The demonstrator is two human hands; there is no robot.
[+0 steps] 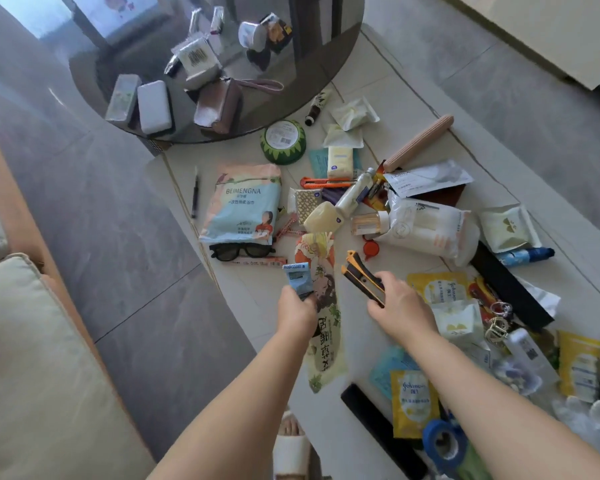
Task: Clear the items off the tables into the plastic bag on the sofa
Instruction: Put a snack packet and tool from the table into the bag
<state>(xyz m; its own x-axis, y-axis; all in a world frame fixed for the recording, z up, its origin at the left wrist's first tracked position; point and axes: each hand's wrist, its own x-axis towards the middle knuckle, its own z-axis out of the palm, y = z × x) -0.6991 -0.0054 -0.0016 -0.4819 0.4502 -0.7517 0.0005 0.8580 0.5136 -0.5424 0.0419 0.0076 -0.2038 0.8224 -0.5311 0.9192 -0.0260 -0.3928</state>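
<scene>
A small blue packet (pixel 299 280) is pinched in the left hand (pixel 296 308) near the surface's (pixel 257 299) left edge; a yellow-black utility knife (pixel 362 278) is gripped in the right hand (pixel 400 308) just beside it.

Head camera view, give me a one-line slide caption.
Left hand grips a blue packet, right hand a yellow-black utility knife, above a cluttered white table.

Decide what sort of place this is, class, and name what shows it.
Most likely a home living room: a cushioned sofa stands beside a low white table and a round glass table, both covered with household items.
</scene>
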